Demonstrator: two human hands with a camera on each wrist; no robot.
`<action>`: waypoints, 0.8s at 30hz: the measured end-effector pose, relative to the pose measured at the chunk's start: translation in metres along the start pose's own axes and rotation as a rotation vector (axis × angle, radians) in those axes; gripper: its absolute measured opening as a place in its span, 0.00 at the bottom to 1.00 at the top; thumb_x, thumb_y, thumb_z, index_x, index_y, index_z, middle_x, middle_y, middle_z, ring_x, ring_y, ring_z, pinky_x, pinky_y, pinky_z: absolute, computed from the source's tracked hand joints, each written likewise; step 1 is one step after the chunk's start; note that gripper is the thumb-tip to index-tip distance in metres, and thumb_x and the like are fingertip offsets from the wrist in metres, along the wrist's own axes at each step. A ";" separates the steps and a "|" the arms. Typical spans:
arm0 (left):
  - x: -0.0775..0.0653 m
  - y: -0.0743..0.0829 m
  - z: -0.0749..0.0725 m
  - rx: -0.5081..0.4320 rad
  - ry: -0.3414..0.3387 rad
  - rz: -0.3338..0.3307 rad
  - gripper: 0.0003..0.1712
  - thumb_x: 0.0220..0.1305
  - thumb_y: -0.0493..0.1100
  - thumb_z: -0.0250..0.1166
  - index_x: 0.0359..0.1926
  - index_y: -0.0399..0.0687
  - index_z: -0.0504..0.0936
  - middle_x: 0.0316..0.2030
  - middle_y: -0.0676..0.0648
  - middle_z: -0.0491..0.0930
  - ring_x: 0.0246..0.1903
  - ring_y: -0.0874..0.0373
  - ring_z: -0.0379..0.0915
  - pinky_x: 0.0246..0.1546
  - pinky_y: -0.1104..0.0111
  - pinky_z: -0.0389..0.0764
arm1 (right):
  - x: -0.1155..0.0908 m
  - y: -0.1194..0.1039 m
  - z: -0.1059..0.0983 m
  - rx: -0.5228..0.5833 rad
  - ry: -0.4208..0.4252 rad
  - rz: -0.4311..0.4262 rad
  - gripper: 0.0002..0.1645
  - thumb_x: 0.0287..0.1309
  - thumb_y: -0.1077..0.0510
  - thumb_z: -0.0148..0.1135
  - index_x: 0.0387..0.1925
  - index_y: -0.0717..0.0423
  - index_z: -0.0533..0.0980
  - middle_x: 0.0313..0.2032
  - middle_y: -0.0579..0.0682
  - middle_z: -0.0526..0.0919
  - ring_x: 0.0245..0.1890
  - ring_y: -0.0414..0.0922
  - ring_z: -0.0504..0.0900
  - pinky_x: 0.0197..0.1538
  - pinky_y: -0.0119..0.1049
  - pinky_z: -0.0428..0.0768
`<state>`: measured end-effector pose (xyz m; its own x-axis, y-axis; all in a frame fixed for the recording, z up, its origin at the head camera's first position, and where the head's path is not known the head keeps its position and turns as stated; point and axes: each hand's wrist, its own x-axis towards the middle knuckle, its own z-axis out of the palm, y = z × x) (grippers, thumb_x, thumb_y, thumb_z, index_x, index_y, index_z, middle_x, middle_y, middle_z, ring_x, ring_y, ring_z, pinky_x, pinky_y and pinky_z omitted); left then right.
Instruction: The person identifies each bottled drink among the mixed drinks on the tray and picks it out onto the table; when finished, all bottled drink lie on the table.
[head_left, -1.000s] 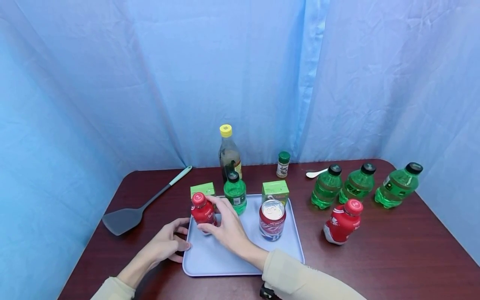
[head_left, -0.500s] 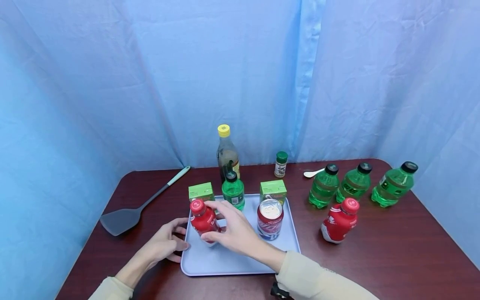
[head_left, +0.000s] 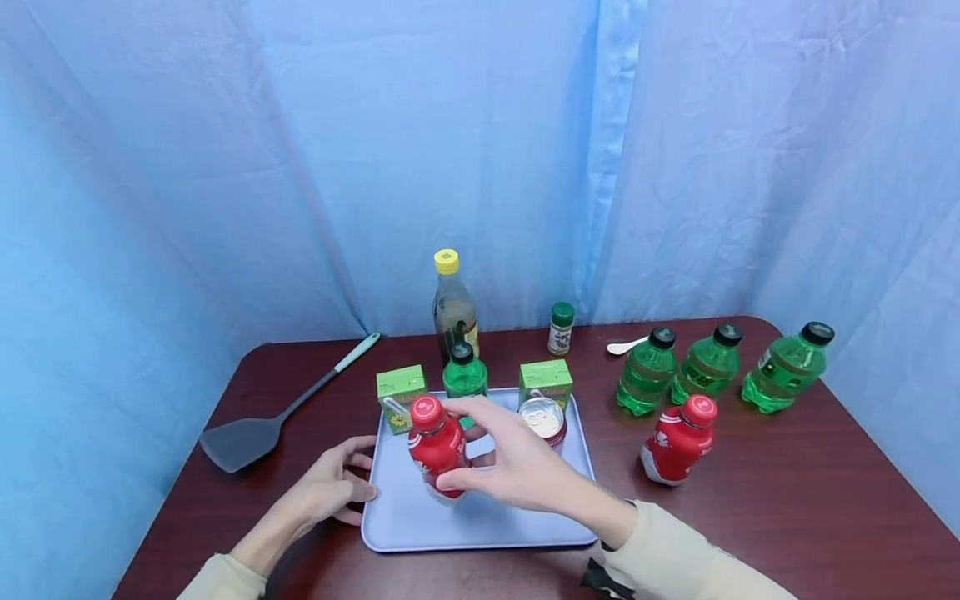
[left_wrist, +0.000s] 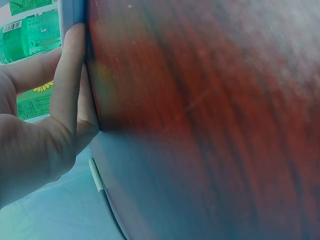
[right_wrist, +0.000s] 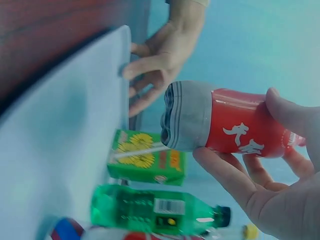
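Observation:
My right hand (head_left: 517, 462) grips a red bottle (head_left: 438, 450) with a red cap, thumb on one side and fingers on the other. The right wrist view shows the ridged grey base of this bottle (right_wrist: 187, 115) raised off the pale tray (head_left: 397, 521). At the tray's left edge, my left hand (head_left: 330, 483) rests with spread, slightly bent fingertips touching the rim. Standing on the tray are two green drink cartons, one left (head_left: 401, 396) and one right (head_left: 545, 382), a green bottle (head_left: 465, 379) between them, and a can (head_left: 543, 419) partly hidden behind my right hand.
Right of the tray stand a second red bottle (head_left: 678, 442) and several green bottles (head_left: 708, 367). A spatula (head_left: 251, 437) lies left. Along the back are a yellow-capped bottle (head_left: 453, 312), a green-capped shaker (head_left: 561, 329) and a white spoon (head_left: 624, 347), near a blue curtain (head_left: 480, 167).
My right hand has carried the red bottle rightward and toward me, from before the left carton to over the tray's middle, now overlapping the can. The left hand stays at the tray edge.

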<state>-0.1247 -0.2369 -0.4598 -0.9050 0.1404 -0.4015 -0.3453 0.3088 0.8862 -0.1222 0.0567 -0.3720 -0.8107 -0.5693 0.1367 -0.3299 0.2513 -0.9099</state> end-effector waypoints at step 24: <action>0.000 -0.002 -0.001 -0.009 -0.006 0.001 0.46 0.55 0.24 0.66 0.74 0.36 0.60 0.52 0.33 0.68 0.37 0.48 0.80 0.27 0.49 0.86 | -0.047 -0.042 -0.109 0.023 0.056 -0.083 0.43 0.52 0.63 0.78 0.67 0.45 0.69 0.55 0.50 0.80 0.50 0.48 0.84 0.42 0.46 0.87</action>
<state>-0.1245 -0.2382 -0.4610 -0.9037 0.1465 -0.4024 -0.3471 0.2999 0.8886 -0.1234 0.1578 -0.2980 -0.8073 -0.5423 0.2328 -0.3859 0.1867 -0.9034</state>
